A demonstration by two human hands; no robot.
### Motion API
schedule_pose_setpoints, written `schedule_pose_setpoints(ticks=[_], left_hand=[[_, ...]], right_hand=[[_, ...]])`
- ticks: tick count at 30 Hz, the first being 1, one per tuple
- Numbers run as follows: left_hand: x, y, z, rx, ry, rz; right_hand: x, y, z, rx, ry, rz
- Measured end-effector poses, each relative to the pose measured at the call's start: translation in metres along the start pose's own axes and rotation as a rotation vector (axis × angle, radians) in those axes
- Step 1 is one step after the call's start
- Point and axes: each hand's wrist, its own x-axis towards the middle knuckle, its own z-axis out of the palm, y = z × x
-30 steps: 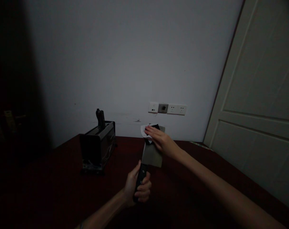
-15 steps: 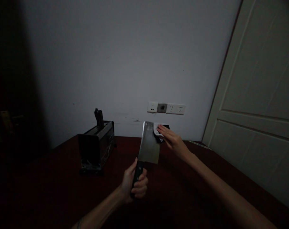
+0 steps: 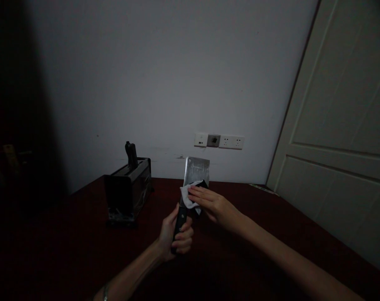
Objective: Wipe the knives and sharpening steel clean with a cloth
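Note:
A cleaver with a broad metal blade and a dark riveted handle stands tilted up above the table. My left hand is closed around its handle. Against the lower part of the blade, near the handle, my right hand presses a white and black cloth with its fingers. The cloth hides much of the blade's lower half; the top end shows bare, with a small hole in its corner.
On the dark red table, a black knife block with dark handles stands to the left. Wall sockets sit on the pale wall behind. A light panelled door rises at the right.
My right hand has slid the cloth down the blade, from the upper right corner to near the handle. My left hand keeps its hold, and the cleaver has shifted slightly.

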Motion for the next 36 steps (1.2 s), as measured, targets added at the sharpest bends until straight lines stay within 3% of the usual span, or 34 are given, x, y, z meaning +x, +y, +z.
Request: schedule_pose_setpoints(ticks=[4,10,19,27,36], left_hand=[[-0.002,0.001,0.008,-0.008,-0.015,-0.025],[-0.004,0.004,0.014,-0.028,-0.027,-0.045],[-0.004,0.003,0.015,-0.024,-0.026,-0.058],[-0.004,0.002,0.013,-0.033,-0.061,-0.069],[-0.003,-0.001,0.009,-0.028,-0.038,-0.044]], right_hand=[[0.008,0.001,-0.012,0.061,0.068,0.022],[0.009,-0.01,-0.023,0.104,0.03,0.038],[0.017,-0.009,-0.006,0.221,0.174,0.138],[0.022,-0.008,-0.02,0.319,0.01,0.038],[0.029,-0.009,-0.016,0.349,-0.037,0.078]])
